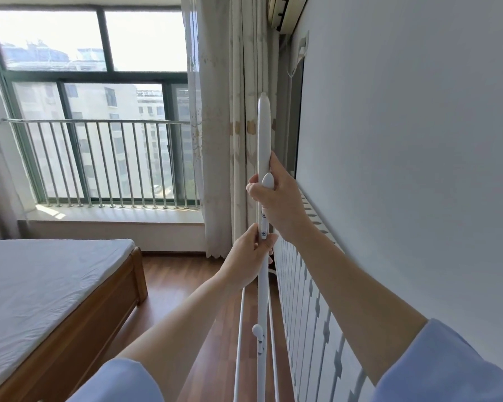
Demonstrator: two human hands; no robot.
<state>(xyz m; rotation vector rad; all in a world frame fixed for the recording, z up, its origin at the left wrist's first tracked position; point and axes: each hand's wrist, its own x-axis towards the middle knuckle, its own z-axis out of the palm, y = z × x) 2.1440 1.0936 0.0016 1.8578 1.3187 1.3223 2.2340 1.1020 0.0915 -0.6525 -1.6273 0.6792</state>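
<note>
1. The right hand [276,198] is wrapped around the upper part of a tall white metal pole [263,134] that stands upright near the wall; its fingers curl round the pole just beside a white oval plastic knob [267,180].
2. The left hand [249,255] grasps the same pole lower down, thumb and fingers closed on it just below the right hand.
3. Thin white side rods [240,338] run down beside the pole, and a second small white knob [257,330] sits lower on it — this looks like a folded drying rack.
4. Risk, as I judge it: if a clamp slips loose, the upper section could drop and pinch fingers.
5. The pole stands close to the white ribbed radiator [311,300] and the pale patterned curtain [238,126] — a tilt could knock or snag either.
6. No container shows; the wooden bed with a white sheet [41,285] lies well apart.
</note>
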